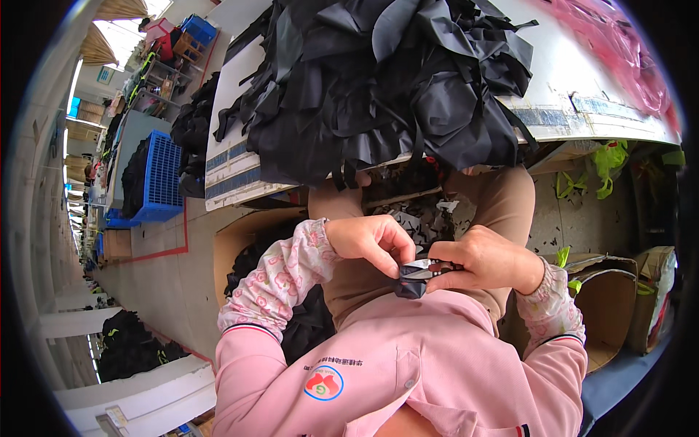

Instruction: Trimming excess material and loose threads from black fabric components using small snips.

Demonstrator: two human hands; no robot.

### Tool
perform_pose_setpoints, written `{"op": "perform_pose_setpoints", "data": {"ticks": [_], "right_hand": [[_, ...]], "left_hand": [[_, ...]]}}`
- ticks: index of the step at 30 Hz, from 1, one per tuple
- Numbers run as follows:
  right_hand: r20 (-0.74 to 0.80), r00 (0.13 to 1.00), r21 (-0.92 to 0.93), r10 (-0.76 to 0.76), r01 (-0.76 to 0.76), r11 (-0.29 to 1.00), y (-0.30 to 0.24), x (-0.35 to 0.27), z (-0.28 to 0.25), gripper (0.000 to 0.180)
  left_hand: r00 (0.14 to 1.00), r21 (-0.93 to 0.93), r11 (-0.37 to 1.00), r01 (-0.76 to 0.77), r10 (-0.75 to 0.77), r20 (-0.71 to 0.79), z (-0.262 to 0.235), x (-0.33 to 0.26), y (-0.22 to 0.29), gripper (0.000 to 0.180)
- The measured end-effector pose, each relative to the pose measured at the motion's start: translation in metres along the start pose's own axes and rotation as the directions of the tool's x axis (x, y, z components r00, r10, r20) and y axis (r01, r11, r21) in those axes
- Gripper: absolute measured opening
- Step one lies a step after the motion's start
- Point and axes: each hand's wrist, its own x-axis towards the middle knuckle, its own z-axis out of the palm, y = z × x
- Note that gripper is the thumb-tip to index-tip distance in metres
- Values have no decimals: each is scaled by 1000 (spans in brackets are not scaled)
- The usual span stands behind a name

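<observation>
In front of my lap, my left hand (373, 242) pinches a small black fabric piece (411, 290) between thumb and fingers. My right hand (486, 261) is closed around a pair of thread snips (418, 275), whose blades point left and lie against the black piece. The exact spot where blades and fabric meet is too small to make out. Beyond my hands, a big loose heap of black fabric pieces (378, 87) covers the middle of the white table (553, 80) and hangs over its near edge.
Pink plastic sheeting (619, 51) lies at the table's far right. An open cardboard box (240, 237) with black fabric stands left of my legs, another box (608, 306) at right. A blue crate (162, 175) stands further left. Dark scraps litter the floor (546, 204).
</observation>
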Motion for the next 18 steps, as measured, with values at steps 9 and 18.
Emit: {"op": "perform_pose_setpoints", "data": {"ticks": [9, 18], "right_hand": [[27, 999, -63, -33, 34, 997, 1, 1, 0, 35], [-52, 995, 44, 81, -79, 996, 2, -5, -8, 38]], "left_hand": [[997, -8, 997, 74, -74, 24, 5, 1, 1, 14], [997, 33, 996, 77, -76, -28, 4, 0, 2, 14]]}}
